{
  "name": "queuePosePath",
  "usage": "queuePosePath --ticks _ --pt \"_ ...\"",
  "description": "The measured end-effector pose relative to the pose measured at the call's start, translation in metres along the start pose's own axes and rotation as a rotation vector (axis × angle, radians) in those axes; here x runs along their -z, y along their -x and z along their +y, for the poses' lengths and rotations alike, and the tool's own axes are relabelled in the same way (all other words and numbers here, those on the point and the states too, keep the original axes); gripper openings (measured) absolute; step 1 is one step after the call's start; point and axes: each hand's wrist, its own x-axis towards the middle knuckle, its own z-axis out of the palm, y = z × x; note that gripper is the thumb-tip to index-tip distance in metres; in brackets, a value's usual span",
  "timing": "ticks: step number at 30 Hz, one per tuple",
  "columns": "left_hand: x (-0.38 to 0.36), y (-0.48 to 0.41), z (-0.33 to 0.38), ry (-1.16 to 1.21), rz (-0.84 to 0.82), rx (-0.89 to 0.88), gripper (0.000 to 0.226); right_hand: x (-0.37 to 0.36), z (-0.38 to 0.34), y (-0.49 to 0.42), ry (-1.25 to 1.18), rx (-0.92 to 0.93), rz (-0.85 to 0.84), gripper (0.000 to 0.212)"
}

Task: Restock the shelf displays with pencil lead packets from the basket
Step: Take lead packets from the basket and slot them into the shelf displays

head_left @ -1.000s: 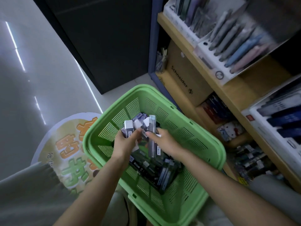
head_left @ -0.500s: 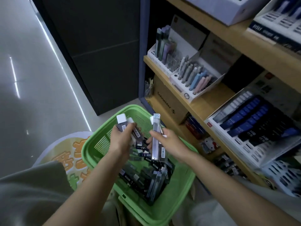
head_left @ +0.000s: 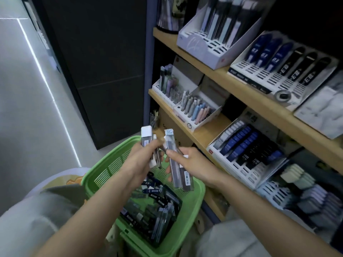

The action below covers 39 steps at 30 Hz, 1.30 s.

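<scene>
Green basket [head_left: 193, 206] is seen below both hands. Loose pencil lead packets [head_left: 156, 206] are piled at its bottom, too blurred to be counted. "EB" is read on one blue packet at the pile's far edge.

Left hand [head_left: 141, 160] is raised over the basket's far rim, fingers curled round a white-capped packet [head_left: 146, 136] and at least one thinner one. A barcode label is seen but not legible.

Right hand [head_left: 196, 164] is just beside it, thumb and fingers pinched round two long packets [head_left: 171, 156], which are held upright and slightly tilted. The barcode sticker on the darker one is unreadable. Contact between the two hands' packets cannot be told.

At the middle shelf [head_left: 203, 135] front edge, a white tray display [head_left: 246, 154] is filled with blue and black packets marked "HB". In the upper shelf display [head_left: 278, 62], three blue and three black columns are counted; the lettering is blurred, possibly "EB". A pastel pen display [head_left: 194, 112] is set at the middle shelf's left end.
</scene>
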Motion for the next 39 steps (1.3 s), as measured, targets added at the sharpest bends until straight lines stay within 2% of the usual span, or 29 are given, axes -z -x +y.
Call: queuePosePath --ticks 4,5,9,11,13,15,19,22,25,27,31,32,36,39 --pt "-0.013 0.011 0.01 0.014 -0.052 -0.063 0.061 0.004 -0.015 0.015 -0.089 0.002 -0.035 0.024" --pt "-0.015 0.012 0.012 0.017 -0.046 -0.07 0.061 0.006 -0.018 0.018 -0.11 -0.005 -0.059 0.024" --pt "-0.024 0.013 0.019 0.036 -0.008 -0.053 0.042 0.008 -0.027 0.026 -0.132 -0.035 -0.095 0.026" --pt "-0.028 0.012 0.022 0.056 0.017 -0.064 0.036 0.014 -0.03 0.028 -0.123 -0.033 -0.071 0.036" --pt "-0.031 0.01 0.027 0.118 0.039 -0.066 0.033 0.024 -0.034 0.032 -0.128 -0.044 -0.024 0.041" --pt "-0.034 0.007 0.033 0.184 0.045 -0.069 0.027 0.034 -0.038 0.038 -0.141 -0.073 0.058 0.031" --pt "-0.042 0.0 0.05 0.247 0.033 -0.081 0.025 0.052 -0.049 0.056 0.096 -0.061 0.239 0.032" --pt "-0.052 -0.006 0.06 0.242 0.001 -0.107 0.029 0.07 -0.06 0.064 0.134 -0.076 0.381 0.025" --pt "-0.066 -0.01 0.065 0.235 -0.046 -0.113 0.026 0.089 -0.069 0.073 0.039 -0.157 0.375 0.017" --pt "-0.078 -0.01 0.067 0.223 -0.086 -0.108 0.024 0.1 -0.074 0.081 0.116 -0.141 0.399 0.014" --pt "-0.105 -0.006 0.068 0.224 -0.162 -0.111 0.053 0.119 -0.087 0.103 0.073 -0.04 0.55 0.02" --pt "-0.111 -0.006 0.068 0.225 -0.173 -0.107 0.054 0.125 -0.09 0.109 0.094 -0.032 0.564 0.021" --pt "-0.13 0.0 0.064 0.208 -0.204 -0.095 0.038 0.147 -0.106 0.144 0.371 -0.041 0.572 0.025" --pt "-0.139 0.005 0.056 0.174 -0.22 -0.092 0.038 0.159 -0.111 0.169 0.404 -0.005 0.667 0.028"
